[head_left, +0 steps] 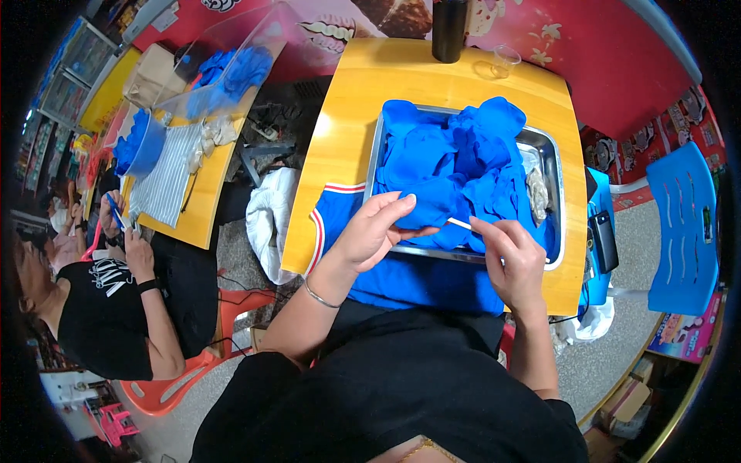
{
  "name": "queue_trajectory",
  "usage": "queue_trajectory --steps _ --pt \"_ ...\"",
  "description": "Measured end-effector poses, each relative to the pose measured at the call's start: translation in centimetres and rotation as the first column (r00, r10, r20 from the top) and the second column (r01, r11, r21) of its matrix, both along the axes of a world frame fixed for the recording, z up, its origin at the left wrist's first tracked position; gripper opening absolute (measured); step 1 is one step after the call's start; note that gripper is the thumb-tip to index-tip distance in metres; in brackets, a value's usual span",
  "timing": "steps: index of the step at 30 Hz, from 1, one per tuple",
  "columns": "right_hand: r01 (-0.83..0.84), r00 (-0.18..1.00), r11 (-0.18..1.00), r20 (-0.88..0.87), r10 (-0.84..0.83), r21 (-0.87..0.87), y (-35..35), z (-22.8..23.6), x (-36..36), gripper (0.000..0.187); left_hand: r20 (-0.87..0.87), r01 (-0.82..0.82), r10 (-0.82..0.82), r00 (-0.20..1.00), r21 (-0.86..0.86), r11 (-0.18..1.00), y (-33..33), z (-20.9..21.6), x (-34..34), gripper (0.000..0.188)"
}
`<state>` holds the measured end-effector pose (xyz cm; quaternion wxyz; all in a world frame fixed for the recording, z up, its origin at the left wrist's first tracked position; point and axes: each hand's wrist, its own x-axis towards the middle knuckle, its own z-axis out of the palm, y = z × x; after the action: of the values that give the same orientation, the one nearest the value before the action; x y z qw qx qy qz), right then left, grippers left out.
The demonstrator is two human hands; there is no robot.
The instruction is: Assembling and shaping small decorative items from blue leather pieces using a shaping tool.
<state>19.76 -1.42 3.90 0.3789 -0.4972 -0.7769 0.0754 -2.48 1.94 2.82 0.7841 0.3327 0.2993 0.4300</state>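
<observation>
My left hand (372, 234) pinches a blue cloth piece (429, 205) between thumb and fingers, over the near side of a metal tray (559, 231). A thin white stick-like tool (459, 224) is closed in the fingertips of my right hand (513, 258); its tip meets the right edge of the held piece. What the tip does there is too small to tell. Soft blue cloth pieces (421, 154) fill most of the tray in a loose heap. A greyish crumpled bundle (537, 197) lies at the tray's right side.
Under the tray a blue garment (340, 210) with striped trim covers the near edge of the yellow table (347, 100). A black bottle (449, 31) and a clear cup (505, 60) stand at the back. To the left a person (100, 309) works at another table; a blue chair (683, 228) stands right.
</observation>
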Motion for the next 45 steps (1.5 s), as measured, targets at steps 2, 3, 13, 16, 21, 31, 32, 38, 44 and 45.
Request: queue_trajectory --steps 2,3,13,16,21,31,32,38,44,45 --pt "-0.036 0.995 0.996 0.095 0.028 0.081 0.2 0.0 -0.1 0.031 0.021 -0.013 0.015 1.000 -0.072 0.997 0.1 0.0 -0.1 0.035" --pt "-0.039 0.995 0.996 0.097 0.032 0.080 0.2 0.0 -0.3 0.031 0.022 -0.016 0.018 1.000 -0.074 0.997 0.1 0.1 -0.2 0.035" --pt "-0.263 0.947 0.963 0.209 0.245 0.063 0.6 0.6 0.2 0.025 -0.032 0.154 -0.160 0.987 -0.140 0.978 0.1 -1.1 -0.8 0.026" --pt "-0.291 0.954 0.945 0.027 0.298 -0.147 0.3 0.3 0.4 0.021 -0.022 0.156 -0.158 0.987 -0.062 0.986 0.1 -0.9 -0.2 0.036" --pt "-0.438 0.857 0.780 -0.469 0.212 -0.447 -0.7 -0.6 0.0 0.017 -0.135 -0.062 0.092 0.987 0.210 0.976 -1.0 0.4 1.2 0.066" --pt "-0.489 0.731 0.712 -0.682 0.020 -0.504 -1.6 -0.8 -0.7 0.020 -0.307 -0.105 0.562 0.768 0.805 0.583 -2.2 0.0 1.2 0.045" --pt "-0.489 0.731 0.713 -0.682 0.021 -0.502 -1.7 -0.8 -0.8 0.020 -0.307 -0.104 0.562 0.768 0.806 0.582 -2.2 -0.1 1.2 0.045" --pt "-0.504 0.757 0.680 -0.652 0.050 -0.533 -1.6 -0.9 -0.3 0.021 -0.256 -0.125 0.530 0.808 0.805 0.579 -2.3 0.0 0.8 0.046" --pt "-0.398 0.885 0.832 -0.400 0.238 -0.387 -1.1 -0.1 -0.1 0.023 -0.280 -0.062 0.407 0.869 0.755 0.652 -2.4 0.6 0.9 0.045" --pt "-0.426 0.864 0.803 -0.450 0.225 -0.417 -1.2 -0.1 -0.2 0.022 -0.267 -0.070 0.367 0.891 0.717 0.694 -2.5 0.5 0.9 0.045"
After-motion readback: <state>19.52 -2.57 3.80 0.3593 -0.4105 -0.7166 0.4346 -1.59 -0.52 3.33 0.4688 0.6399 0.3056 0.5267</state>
